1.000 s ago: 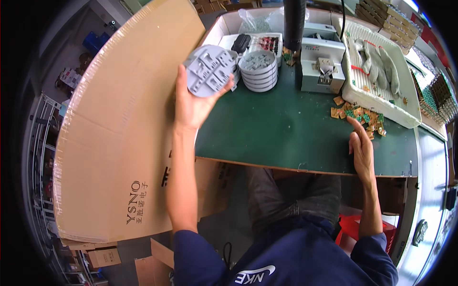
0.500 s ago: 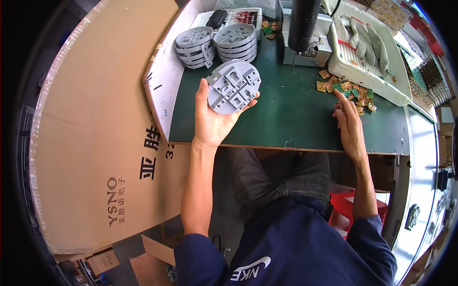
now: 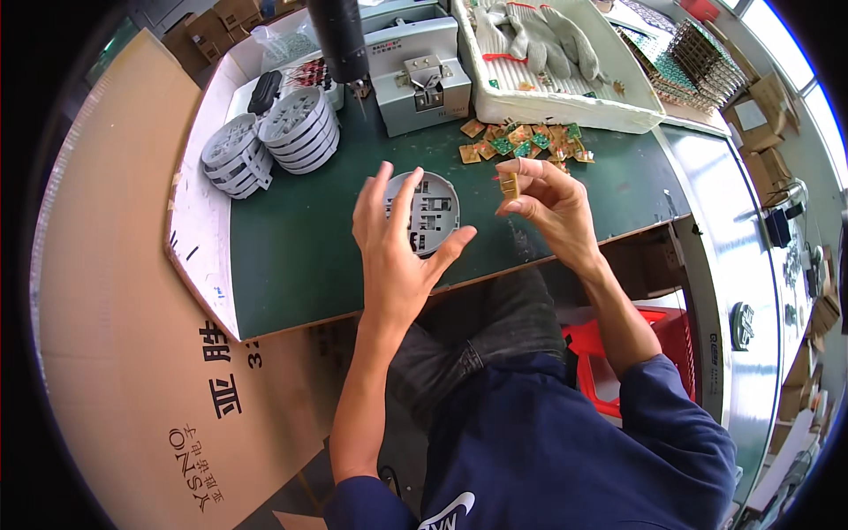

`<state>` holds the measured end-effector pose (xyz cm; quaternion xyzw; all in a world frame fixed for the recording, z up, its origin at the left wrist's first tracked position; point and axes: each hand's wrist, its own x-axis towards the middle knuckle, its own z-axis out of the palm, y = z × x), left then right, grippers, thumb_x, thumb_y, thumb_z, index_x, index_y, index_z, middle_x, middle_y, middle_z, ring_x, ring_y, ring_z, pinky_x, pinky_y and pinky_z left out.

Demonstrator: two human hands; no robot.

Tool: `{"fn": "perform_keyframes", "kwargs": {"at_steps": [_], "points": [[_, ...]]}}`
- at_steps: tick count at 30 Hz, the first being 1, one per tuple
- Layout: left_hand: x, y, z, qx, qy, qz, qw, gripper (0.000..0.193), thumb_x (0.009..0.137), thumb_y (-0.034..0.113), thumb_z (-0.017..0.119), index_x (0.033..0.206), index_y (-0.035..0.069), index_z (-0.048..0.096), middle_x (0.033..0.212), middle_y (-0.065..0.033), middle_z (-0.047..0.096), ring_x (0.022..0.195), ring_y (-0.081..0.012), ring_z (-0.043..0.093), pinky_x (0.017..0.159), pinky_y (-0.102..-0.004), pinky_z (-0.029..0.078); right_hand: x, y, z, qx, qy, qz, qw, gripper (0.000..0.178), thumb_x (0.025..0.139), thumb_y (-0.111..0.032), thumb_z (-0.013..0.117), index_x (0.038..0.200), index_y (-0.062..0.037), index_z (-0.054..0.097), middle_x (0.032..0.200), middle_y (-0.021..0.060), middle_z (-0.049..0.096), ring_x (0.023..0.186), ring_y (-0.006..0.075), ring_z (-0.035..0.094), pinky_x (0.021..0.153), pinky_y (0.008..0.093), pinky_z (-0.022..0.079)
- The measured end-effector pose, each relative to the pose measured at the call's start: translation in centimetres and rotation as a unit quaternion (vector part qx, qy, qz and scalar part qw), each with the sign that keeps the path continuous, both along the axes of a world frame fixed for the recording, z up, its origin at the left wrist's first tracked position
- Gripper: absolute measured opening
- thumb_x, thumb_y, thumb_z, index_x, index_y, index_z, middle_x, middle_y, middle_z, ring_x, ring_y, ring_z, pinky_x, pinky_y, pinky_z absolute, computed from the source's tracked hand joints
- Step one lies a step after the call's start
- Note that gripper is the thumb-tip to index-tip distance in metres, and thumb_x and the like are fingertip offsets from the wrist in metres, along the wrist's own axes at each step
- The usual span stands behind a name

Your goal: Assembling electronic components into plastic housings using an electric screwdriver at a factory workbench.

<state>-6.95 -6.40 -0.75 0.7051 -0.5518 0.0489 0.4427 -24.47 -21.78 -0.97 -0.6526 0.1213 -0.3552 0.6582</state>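
A round grey plastic housing (image 3: 437,212) with moulded slots and a raised rim lies on the green bench top. My left hand (image 3: 397,225) is open over its left side, fingers spread and hiding part of it; whether they touch it I cannot tell. To the right of the housing, my right hand (image 3: 552,203) pinches a small circuit board (image 3: 510,185) between thumb and fingers, held on edge above the bench. Just beyond that hand is a loose pile of small copper and green circuit boards (image 3: 521,141).
Two stacks of grey housings (image 3: 300,132) stand at the left, before a white tray with red-and-black parts. A dark electric screwdriver (image 3: 340,40) hangs beside a grey boxy machine (image 3: 415,75). A white foam tray (image 3: 565,106) with gloves sits at the back right.
The grey housing has gone from my left hand down onto the bench, and that hand has opened. My right hand has lifted a circuit board away from the pile. The view has swung right.
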Motion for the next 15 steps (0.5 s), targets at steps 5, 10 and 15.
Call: {"fn": "perform_keyframes", "kwargs": {"at_steps": [5, 10, 15], "points": [[-1.7, 0.1, 2.6, 0.010, 0.420, -0.171, 0.891, 0.060, 0.095, 0.037, 0.077, 0.135, -0.005, 0.061, 0.131, -0.0190, 0.065, 0.113, -0.0241, 0.066, 0.095, -0.0351, 0.053, 0.9, 1.8, 1.0, -0.006, 0.010, 0.036, 0.999, 0.039, 0.094, -0.003, 0.073, 0.132, -0.0002, 0.064, 0.101, 0.0041, 0.071, 0.097, 0.0127, 0.069, 0.093, 0.0302, 0.056], [-1.6, -0.3, 2.2, 0.001, 0.400, -0.173, 0.900, 0.043, 0.096, 0.028, 0.076, 0.129, 0.002, 0.068, 0.121, -0.0105, 0.071, 0.107, -0.0174, 0.068, 0.091, -0.0332, 0.054, 1.5, 2.6, 1.0, -0.030, 0.039, 0.085, 0.995, 0.041, 0.101, -0.007, 0.066, 0.140, 0.0016, 0.055, 0.129, 0.0126, 0.068, 0.112, 0.0191, 0.068, 0.099, 0.0335, 0.055], [-1.3, 0.2, 1.5, -0.033, 0.001, -0.067, 0.997, 0.040, 0.088, 0.020, 0.080, 0.126, 0.008, 0.070, 0.117, -0.0078, 0.070, 0.106, -0.0235, 0.068, 0.084, -0.0351, 0.057, 1.3, 2.8, 2.1, 0.150, 0.052, 0.161, 0.974, 0.059, 0.102, -0.036, 0.067, 0.145, 0.0010, 0.050, 0.135, 0.0197, 0.064, 0.121, 0.0224, 0.065, 0.104, 0.0391, 0.053]]}}
